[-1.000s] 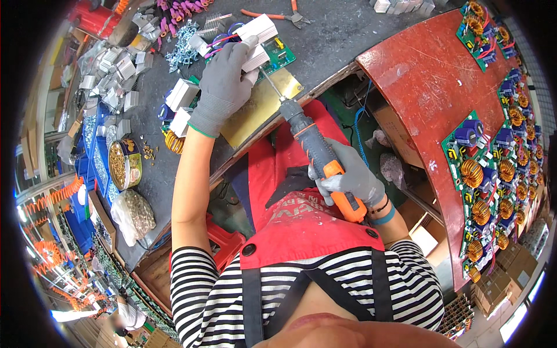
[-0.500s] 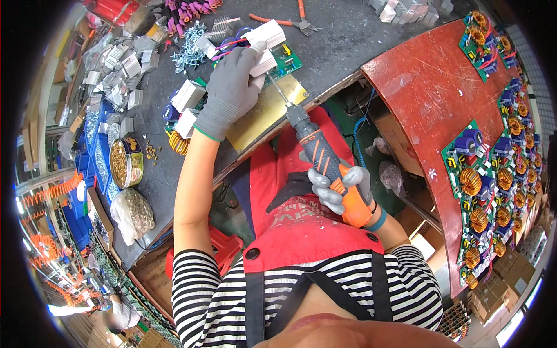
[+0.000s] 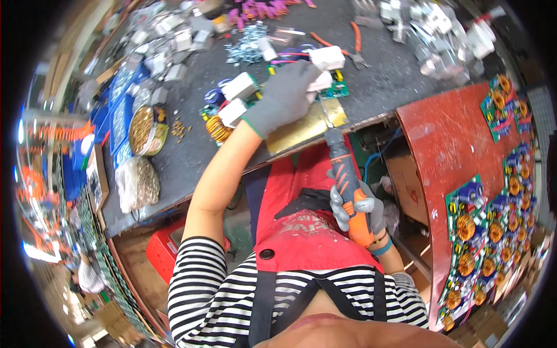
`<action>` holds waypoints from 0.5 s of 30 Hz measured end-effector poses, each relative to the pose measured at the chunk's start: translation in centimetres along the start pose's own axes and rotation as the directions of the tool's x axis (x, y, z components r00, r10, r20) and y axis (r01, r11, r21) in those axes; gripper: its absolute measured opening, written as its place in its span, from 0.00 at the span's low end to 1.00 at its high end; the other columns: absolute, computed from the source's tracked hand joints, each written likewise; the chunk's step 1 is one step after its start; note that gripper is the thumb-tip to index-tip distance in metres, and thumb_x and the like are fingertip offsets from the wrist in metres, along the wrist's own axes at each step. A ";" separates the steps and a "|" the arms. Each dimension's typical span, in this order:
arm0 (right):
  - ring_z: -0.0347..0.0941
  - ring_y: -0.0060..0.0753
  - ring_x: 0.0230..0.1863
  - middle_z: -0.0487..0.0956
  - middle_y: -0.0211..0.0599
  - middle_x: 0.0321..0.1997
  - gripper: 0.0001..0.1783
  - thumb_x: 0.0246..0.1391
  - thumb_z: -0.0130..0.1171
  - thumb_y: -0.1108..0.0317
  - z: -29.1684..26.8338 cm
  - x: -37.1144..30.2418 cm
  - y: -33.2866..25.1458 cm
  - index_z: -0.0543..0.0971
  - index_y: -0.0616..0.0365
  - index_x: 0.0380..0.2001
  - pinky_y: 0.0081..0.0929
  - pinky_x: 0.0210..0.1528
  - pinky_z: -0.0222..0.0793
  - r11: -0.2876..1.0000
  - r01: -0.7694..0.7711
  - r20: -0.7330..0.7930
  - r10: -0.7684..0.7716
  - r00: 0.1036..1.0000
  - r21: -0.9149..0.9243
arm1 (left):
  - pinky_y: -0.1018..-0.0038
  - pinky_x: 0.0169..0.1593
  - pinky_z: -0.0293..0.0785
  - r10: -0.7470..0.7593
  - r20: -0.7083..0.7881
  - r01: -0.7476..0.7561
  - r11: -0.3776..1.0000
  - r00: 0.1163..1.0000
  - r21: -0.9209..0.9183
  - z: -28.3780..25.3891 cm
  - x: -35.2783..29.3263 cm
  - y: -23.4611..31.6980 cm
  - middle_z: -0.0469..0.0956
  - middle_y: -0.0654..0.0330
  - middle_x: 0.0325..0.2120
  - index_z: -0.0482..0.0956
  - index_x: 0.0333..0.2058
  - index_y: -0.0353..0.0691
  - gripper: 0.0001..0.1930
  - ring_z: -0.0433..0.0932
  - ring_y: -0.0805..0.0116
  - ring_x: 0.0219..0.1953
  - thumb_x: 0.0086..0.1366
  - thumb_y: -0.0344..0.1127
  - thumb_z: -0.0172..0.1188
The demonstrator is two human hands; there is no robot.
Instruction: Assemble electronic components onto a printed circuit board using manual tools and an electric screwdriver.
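Observation:
My left hand [image 3: 284, 97], in a grey glove, is closed around a pale metal heat sink [image 3: 321, 83] on a green circuit board [image 3: 337, 88]. Another white-silver heat sink [image 3: 328, 57] stands just beyond its fingertips. My gloved right hand [image 3: 355, 206] grips an orange-and-black electric screwdriver [image 3: 347, 174] from below. Its long bit points away from me to the near edge of that board; blur hides whether the tip touches. Under the bit lies a brass-coloured plate [image 3: 290, 134]. Left of my wrist sits a second board with heat sinks [image 3: 239, 87] and a copper coil [image 3: 217, 129].
Pliers [image 3: 355, 49] with orange handles and a pile of screws [image 3: 248, 43] lie at the back. Loose heat sinks [image 3: 168, 40], a tub of brass-coloured screws [image 3: 142, 130] and a plastic bag [image 3: 138, 184] are at left. Finished-looking boards [image 3: 466, 226] cover a red panel [image 3: 426, 145] at right.
The whole view has shifted, so the bench appears farther right and lower. My left hand stays on the heat sink. The screwdriver now points more straight ahead, its bit still at the board.

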State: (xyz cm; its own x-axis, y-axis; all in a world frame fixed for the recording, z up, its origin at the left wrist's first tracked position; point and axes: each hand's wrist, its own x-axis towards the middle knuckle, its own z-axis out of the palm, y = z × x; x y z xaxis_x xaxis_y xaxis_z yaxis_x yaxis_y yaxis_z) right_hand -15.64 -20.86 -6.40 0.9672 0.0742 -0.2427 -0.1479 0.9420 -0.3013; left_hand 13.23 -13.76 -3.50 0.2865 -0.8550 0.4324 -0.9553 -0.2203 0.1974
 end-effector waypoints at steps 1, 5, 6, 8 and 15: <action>0.72 0.30 0.25 0.72 0.40 0.37 0.45 0.39 0.62 0.65 0.5 -0.2 -0.1 0.59 0.66 0.63 0.27 0.21 0.74 0.999 -0.031 0.028 0.032 0.999 -0.020 | 0.59 0.43 0.74 -0.014 0.003 0.014 1.000 1.000 0.015 0.2 -0.2 0.0 0.73 0.53 0.39 0.69 0.57 0.47 0.30 0.75 0.50 0.41 0.54 0.33 0.64; 0.72 0.28 0.23 0.74 0.37 0.35 0.42 0.37 0.68 0.60 -0.5 -1.4 -0.9 0.64 0.61 0.57 0.24 0.21 0.72 0.963 -0.024 -0.082 0.002 0.997 -0.267 | 0.56 0.57 0.71 0.018 -0.002 -0.017 0.977 1.000 0.211 -1.8 -0.7 2.4 0.70 0.50 0.53 0.68 0.59 0.46 0.32 0.69 0.47 0.56 0.55 0.38 0.65; 0.73 0.29 0.23 0.74 0.38 0.35 0.42 0.37 0.68 0.63 0.1 -1.8 -0.9 0.63 0.61 0.57 0.24 0.21 0.73 0.942 0.014 -0.122 -0.058 0.991 -0.336 | 0.57 0.57 0.70 0.026 -0.058 -0.015 0.984 0.998 0.175 -3.7 -1.4 3.6 0.69 0.50 0.54 0.69 0.59 0.46 0.32 0.69 0.47 0.57 0.54 0.40 0.66; 0.74 0.29 0.23 0.74 0.38 0.34 0.42 0.36 0.68 0.66 0.7 -2.8 -0.7 0.63 0.62 0.57 0.25 0.21 0.73 0.909 0.041 -0.143 -0.109 0.984 -0.414 | 0.59 0.57 0.71 -0.031 -0.173 0.034 0.999 0.984 0.016 -6.8 -3.9 3.7 0.71 0.51 0.54 0.72 0.56 0.43 0.31 0.71 0.51 0.55 0.52 0.40 0.68; 0.76 0.30 0.26 0.76 0.42 0.35 0.45 0.31 0.67 0.78 -0.7 -2.9 -1.2 0.61 0.65 0.58 0.27 0.26 0.75 0.784 -0.006 -0.031 -0.017 0.999 -0.620 | 0.64 0.42 0.75 -0.736 -0.462 0.819 0.573 0.495 -0.035 -11.6 -19.6 -8.9 0.80 0.55 0.34 0.84 0.39 0.44 0.10 0.80 0.55 0.36 0.59 0.38 0.66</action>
State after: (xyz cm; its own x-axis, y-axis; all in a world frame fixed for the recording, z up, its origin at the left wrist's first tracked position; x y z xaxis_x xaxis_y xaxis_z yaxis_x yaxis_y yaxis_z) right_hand -18.44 -22.45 -5.95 0.9628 0.0478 -0.2661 -0.2496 0.5354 -0.8069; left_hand 16.93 10.42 -3.47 0.8787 -0.0441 0.4753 -0.3100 -0.8099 0.4979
